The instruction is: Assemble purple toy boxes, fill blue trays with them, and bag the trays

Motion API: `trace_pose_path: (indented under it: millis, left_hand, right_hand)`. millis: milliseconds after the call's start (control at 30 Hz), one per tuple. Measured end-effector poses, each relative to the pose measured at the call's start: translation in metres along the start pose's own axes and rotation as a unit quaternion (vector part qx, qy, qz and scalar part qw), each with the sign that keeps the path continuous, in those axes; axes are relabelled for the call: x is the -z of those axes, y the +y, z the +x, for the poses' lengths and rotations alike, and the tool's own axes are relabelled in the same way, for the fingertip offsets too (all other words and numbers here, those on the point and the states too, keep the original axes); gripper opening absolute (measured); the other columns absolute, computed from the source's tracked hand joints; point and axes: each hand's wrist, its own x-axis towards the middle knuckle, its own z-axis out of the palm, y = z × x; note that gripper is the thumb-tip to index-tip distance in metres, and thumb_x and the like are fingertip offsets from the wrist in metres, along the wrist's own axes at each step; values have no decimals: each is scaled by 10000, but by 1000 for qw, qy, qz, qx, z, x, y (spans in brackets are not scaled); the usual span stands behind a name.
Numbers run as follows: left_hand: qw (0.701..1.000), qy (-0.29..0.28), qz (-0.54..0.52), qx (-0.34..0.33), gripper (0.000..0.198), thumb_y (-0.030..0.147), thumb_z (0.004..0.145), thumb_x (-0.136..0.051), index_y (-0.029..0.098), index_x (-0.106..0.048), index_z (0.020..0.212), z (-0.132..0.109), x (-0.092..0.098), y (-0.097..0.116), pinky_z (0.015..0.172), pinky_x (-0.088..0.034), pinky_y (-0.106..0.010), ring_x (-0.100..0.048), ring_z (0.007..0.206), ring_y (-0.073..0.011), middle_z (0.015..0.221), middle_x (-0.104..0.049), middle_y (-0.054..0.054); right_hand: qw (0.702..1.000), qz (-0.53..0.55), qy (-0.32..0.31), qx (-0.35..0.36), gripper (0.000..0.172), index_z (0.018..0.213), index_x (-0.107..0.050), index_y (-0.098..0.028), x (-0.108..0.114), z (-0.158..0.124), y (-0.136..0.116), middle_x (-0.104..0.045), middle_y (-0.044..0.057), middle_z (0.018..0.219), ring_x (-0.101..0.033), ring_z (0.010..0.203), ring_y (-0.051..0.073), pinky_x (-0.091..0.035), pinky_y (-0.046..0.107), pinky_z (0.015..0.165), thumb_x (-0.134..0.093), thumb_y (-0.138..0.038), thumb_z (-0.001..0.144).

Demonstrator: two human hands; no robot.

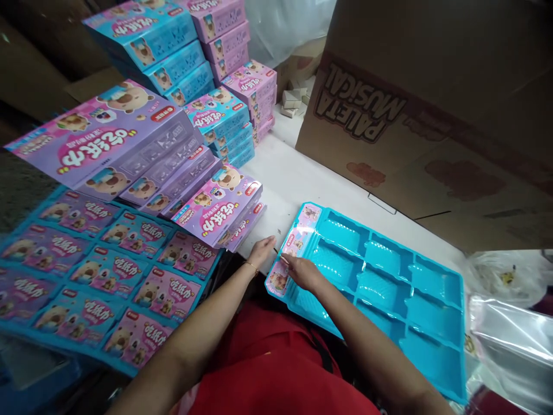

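Note:
A turquoise plastic tray with several hollow compartments lies at an angle on the white table. A pink printed card strip with cartoon animals runs along its left end. My right hand rests on that strip, fingers stretched towards the tray's left rim; some are hidden beneath the hand. Just left of the rim is my left hand, a thin bracelet at its wrist, with nothing seen in it. Its fingers look loosely extended, though partly hidden.
To the left, a turquoise tray holds several printed packs. Purple boxes stand beside and over it, with blue boxes and pink boxes stacked behind. A large cardboard carton stands beyond the tray; clear plastic sheets lie right.

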Motion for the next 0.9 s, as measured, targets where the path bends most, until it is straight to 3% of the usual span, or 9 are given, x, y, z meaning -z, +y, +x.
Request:
trace_pose_path:
  millis: [100, 200, 300, 467, 667, 767, 900]
  left_hand:
    - [1000, -20, 2, -19, 383, 283, 577, -757, 148, -661, 923, 28, -29, 11, 867, -429, -271, -578, 1011, -212, 979, -682, -75]
    - [998, -56, 2, -15, 417, 237, 564, -753, 127, -650, 952, 48, -54, 21, 778, -471, -294, -630, 831, -199, 867, -699, -61]
    - [996, -87, 3, -9, 306, 220, 577, -728, 119, -662, 858, 51, -68, 28, 685, -487, -286, -627, 680, -172, 748, -697, -38]
    - [994, -110, 3, -13, 243, 230, 580, -710, 130, -654, 794, 28, -69, 40, 615, -476, -263, -607, 601, -148, 697, -685, -19]
    - [992, -120, 1, -26, 275, 239, 580, -702, 125, -649, 825, 2, -62, 47, 606, -451, -246, -597, 616, -139, 730, -679, -33]
    - [993, -117, 4, -28, 270, 234, 593, -699, 124, -649, 834, -3, -60, 47, 604, -433, -235, -593, 633, -135, 716, -670, -34]
    - [993, -114, 3, -26, 259, 229, 600, -708, 126, -649, 830, -7, -59, 47, 580, -406, -222, -567, 602, -116, 682, -650, -14]
  right_hand:
    - [999, -2, 2, -45, 365, 1165, -541, -266, -10, -27, 20, -671, 70, 986, -633, 893, 200, -435, 269, 712, -402, -135, 853]
    - [995, -4, 18, -103, 278, 914, -651, -182, -16, -42, 42, -677, 132, 852, -646, 807, 254, -440, 325, 676, -401, -94, 830]
    - [988, 23, 56, -141, 232, 773, -656, -126, -15, -44, 61, -662, 178, 802, -642, 776, 279, -440, 348, 660, -432, -72, 800]
    - [965, 144, 174, -133, 184, 798, -649, -170, 0, -24, 82, -667, 95, 852, -627, 801, 209, -440, 299, 699, -466, -163, 819]
    - [885, 310, 329, -117, 242, 900, -626, -155, 7, 26, 70, -663, 63, 894, -615, 797, 159, -470, 263, 710, -427, -249, 800]
    - [853, 355, 369, -99, 241, 857, -636, -165, 7, 45, 56, -664, 53, 878, -612, 800, 157, -474, 269, 730, -424, -227, 761]
    - [834, 382, 387, -90, 215, 781, -648, -180, 9, 54, 48, -664, 37, 802, -606, 747, 161, -474, 282, 717, -445, -209, 716]
